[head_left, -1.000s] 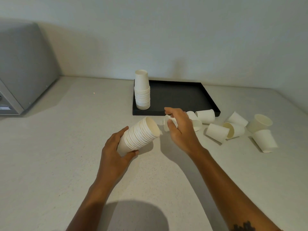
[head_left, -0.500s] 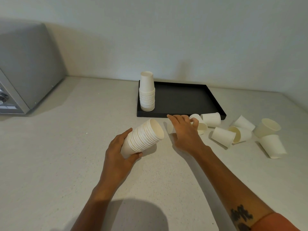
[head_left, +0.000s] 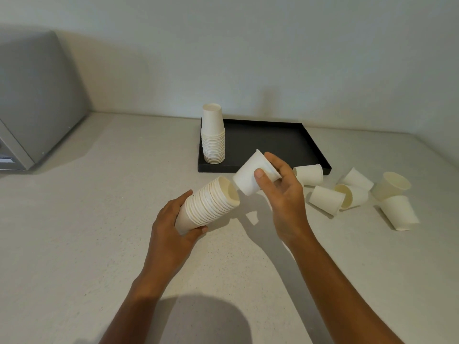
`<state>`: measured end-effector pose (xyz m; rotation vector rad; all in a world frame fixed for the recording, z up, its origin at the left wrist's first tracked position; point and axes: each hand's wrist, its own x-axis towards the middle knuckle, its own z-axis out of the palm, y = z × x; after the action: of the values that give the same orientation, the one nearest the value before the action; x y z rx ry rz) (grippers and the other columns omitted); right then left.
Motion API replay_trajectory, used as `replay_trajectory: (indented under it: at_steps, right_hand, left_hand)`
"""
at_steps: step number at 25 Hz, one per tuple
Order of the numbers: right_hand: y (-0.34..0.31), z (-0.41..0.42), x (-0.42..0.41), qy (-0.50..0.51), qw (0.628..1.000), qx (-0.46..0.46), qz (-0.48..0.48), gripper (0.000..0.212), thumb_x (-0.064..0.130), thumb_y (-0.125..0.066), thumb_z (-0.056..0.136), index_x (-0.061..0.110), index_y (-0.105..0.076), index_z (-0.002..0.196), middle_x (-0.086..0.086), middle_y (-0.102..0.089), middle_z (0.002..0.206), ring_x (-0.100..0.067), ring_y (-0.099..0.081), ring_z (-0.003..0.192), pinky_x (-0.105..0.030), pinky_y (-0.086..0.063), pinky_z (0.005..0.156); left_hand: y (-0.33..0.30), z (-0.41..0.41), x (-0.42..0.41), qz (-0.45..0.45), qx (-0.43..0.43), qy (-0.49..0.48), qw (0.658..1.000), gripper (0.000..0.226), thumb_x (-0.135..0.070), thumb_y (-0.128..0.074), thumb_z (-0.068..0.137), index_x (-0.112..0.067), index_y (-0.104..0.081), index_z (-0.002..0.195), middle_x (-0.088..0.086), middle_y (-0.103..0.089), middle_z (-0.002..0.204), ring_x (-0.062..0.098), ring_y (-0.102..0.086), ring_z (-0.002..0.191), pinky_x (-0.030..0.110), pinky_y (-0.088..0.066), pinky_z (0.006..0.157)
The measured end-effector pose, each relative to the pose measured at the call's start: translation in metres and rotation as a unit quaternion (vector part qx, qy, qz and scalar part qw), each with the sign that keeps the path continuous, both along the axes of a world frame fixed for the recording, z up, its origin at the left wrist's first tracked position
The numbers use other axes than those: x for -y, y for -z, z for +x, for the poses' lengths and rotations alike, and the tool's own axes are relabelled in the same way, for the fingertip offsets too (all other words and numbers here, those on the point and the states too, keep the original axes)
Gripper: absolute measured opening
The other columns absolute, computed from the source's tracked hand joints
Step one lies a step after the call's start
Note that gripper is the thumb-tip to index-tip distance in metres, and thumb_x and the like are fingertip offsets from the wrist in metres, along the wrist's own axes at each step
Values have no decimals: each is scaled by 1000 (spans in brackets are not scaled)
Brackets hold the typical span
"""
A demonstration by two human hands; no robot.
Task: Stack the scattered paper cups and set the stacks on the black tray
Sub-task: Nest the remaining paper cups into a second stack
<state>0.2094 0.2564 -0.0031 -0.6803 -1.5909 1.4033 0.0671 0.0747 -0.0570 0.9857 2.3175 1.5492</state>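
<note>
My left hand [head_left: 171, 225] grips a tilted stack of white paper cups [head_left: 211, 202], its open mouth facing up and right. My right hand [head_left: 283, 192] holds a single paper cup [head_left: 248, 175] between thumb and fingers, base toward the stack's mouth and just beside it. An upside-down stack of cups [head_left: 213, 137] stands in the front left corner of the black tray [head_left: 273, 142]. Several loose cups lie on the counter to the right: one [head_left: 310, 173] by the tray's front edge, one [head_left: 325, 199], one [head_left: 354, 196], one [head_left: 357, 178], one [head_left: 393, 183] and one [head_left: 400, 212].
A grey appliance [head_left: 37, 100] stands at the far left against the wall. The pale counter [head_left: 74, 232] meets the wall behind the tray and at the far right corner.
My right hand has lifted one cup off the counter and brought it left to the mouth of the stack held by my left hand. The view has shifted slightly.
</note>
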Motion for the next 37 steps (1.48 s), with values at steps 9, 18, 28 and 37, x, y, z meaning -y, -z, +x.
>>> replay_trajectory:
  at_steps: [9,18,28,37]
  right_hand:
    - [14,-1,28,-126,979,141,76,50,50,-67,95,40,-53,142,16,-59,144,-6,-58,131,-22,-55,105]
    - [26,8,-50,215,815,457,284,68,61,-71,91,25,-55,146,-3,-59,146,-26,-55,130,-56,-44,113]
    - [61,-6,-86,277,713,570,299,79,63,-74,86,19,-48,146,-10,-58,141,-31,-57,125,-57,-47,108]
    - [28,11,-39,167,976,138,18,53,47,-80,91,38,-57,138,7,-62,135,-21,-65,115,-37,-61,92]
  left_hand:
    - [0,-2,-3,-21,3,-11,1000,75,-22,-85,81,-13,-51,147,9,-58,146,31,-58,130,47,-48,111]
    - [0,-1,-3,-11,11,-6,1000,78,-19,-88,79,-12,-51,147,8,-59,145,28,-58,127,46,-49,110]
    - [-1,-2,0,-3,9,-5,1000,80,-19,-90,77,-15,-52,147,4,-61,142,26,-60,125,47,-52,107]
    - [1,-3,-1,-7,13,-1,1000,79,-21,-89,78,-16,-51,147,5,-60,143,27,-59,126,48,-51,108]
